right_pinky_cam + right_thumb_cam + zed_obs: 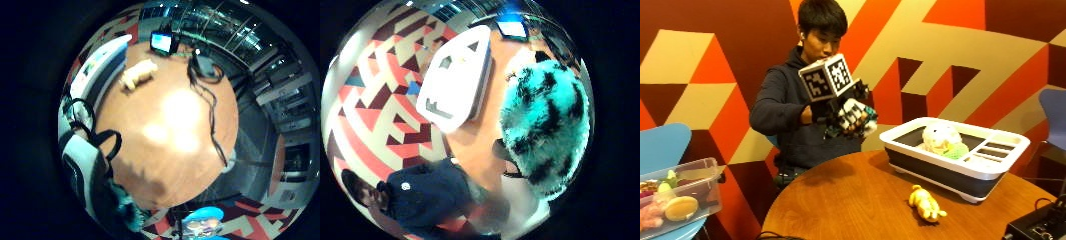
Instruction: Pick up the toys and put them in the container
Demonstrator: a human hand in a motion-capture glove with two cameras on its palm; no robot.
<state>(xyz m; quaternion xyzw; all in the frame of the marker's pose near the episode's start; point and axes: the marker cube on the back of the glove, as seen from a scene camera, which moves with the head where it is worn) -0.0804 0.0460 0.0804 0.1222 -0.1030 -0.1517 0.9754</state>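
We see the gloved right hand (852,116) raised above the round counter (859,200), holding a teal furry toy (866,122). A yellow toy (926,202) lies on the counter beside the container (953,165), which holds a white plush (941,137).

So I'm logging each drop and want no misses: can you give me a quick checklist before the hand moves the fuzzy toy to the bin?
1. Toy in hand: the gloved right hand grips the teal-and-black fuzzy toy: ok.
2. Hand lifted off the round table: ok.
3. Hand above the white-rimmed container: not ok, it is off to the side.
4. Room in the container beside the white plush: ok.
5. Yellow toy on the table, not yet binned: not ok.
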